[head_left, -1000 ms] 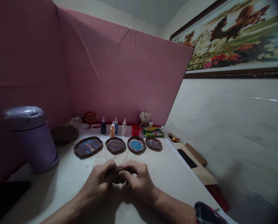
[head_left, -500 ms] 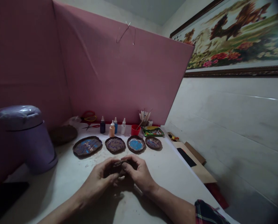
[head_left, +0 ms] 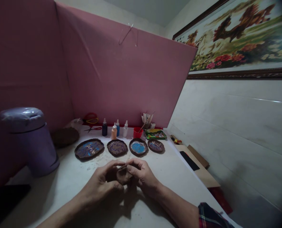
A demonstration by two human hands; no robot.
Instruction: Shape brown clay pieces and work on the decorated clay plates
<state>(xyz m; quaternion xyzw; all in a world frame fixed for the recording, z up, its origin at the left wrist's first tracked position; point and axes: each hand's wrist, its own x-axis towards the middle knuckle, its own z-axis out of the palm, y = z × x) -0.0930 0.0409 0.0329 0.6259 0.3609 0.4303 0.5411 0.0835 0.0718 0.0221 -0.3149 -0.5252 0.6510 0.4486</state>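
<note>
A small lump of brown clay (head_left: 124, 176) is held between both hands, a little above the white tabletop (head_left: 169, 190). My left hand (head_left: 105, 179) curls round its left side, thumb low and fingers over the top. On the other side my right hand (head_left: 142, 174) pinches the upper rim with thumb and fingers. The clay looks hollowed or folded at the top; its far side is hidden. Beyond the hands lie several flat brown clay dishes in a row, among them a large oval dish (head_left: 89, 149) and a dish with blue paint (head_left: 138, 147).
Behind the dishes stand several paint bottles (head_left: 114, 131), a red cup (head_left: 137, 133) with a brush and a green packet (head_left: 156, 134). Scissors (head_left: 93, 129) lie back left. A purple lidded canister (head_left: 36, 148) stands at left, beside a dark clay mass (head_left: 65, 136). A pink board (head_left: 126, 72) closes the back.
The clay has been turned in my hands, so more of its rounded front face shows. The left thumb has shifted slightly right and down. The dishes and bottles stay put.
</note>
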